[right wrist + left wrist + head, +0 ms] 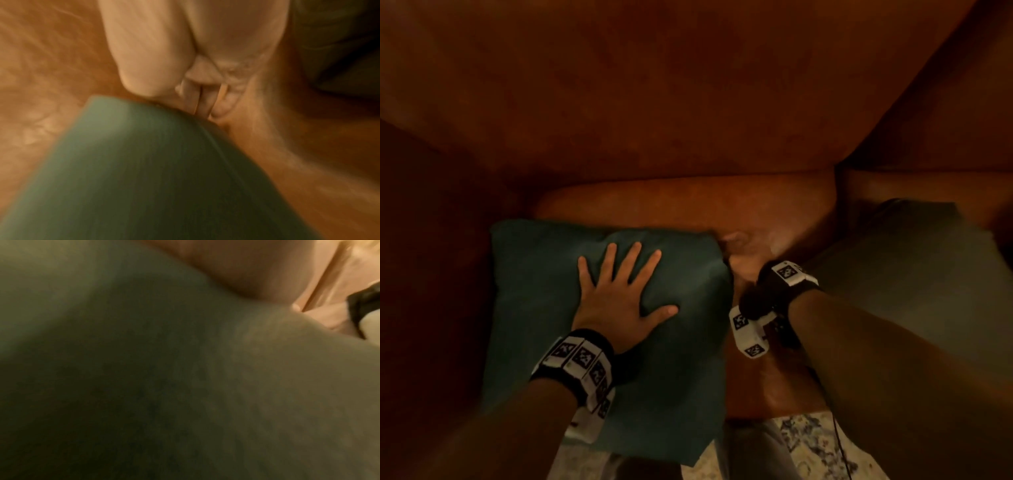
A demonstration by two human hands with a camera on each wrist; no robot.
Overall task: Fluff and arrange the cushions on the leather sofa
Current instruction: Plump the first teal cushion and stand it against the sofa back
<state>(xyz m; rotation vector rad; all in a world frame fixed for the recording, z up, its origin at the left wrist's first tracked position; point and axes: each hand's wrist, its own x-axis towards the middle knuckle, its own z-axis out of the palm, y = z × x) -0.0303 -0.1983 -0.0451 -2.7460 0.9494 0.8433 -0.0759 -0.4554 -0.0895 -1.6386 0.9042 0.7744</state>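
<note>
The left hand lay flat & spread on the teal cushion, palm down, fingers straight and fanned, thumb out to the right. It pressed the fabric in a bit; creases showed round the palm. That cushion sat on the left part of the sofa seat, its far edge near the backrest, its near corner hanging over the front edge twd the patterned rug.

The right hand was at the cushion's right far corner. In the head view it was blurred & mostly hidden behind the wrist strap. In the right wrist view the fingers were curled in, thumb alongside, right at the teal corner. It looked like a fist or a grip on the corner, but w/ the blur couldn't tell which.

A second cushion, greyer green, sat on the right part of the seat, apart from the teal one, w/ bare leather between them.

Left wrist view: nearly all teal fabric, close & blurry, w/ a bit of the other hand and its dark strap at the right edge.

Both forearms were bare, each w/ a black band carrying white marker blocks.
</note>
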